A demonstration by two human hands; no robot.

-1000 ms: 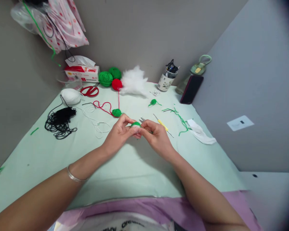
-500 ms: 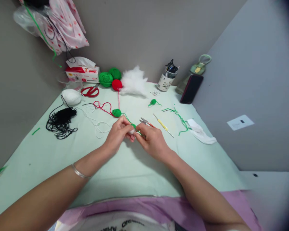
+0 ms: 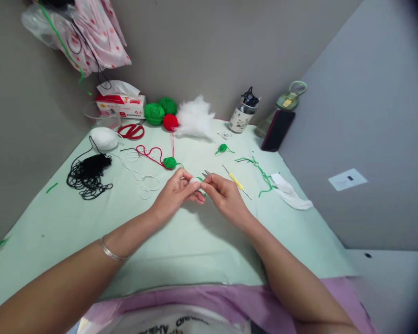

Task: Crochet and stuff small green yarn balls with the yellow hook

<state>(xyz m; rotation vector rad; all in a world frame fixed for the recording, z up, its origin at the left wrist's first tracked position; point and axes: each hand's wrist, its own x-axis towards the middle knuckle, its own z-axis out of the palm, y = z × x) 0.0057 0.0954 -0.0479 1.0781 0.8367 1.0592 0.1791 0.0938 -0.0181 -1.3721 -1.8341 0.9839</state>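
left hand [image 3: 176,191] grips a small, rounded, white-and-green, soft-looking piece [image 3: 194,180] while right hand [image 3: 227,198] pinches its edge, apparently fine fingertip work whose next move calls for steady hold.

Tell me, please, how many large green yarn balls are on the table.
2: the front ball beside the tissue box, and the rear ball behind the first, to the right. Others could be hidden behind the white fluff.

Craft corner: yarn balls [image 3: 154,114], crochet hook [image 3: 235,180] on table [image 3: 181,246].
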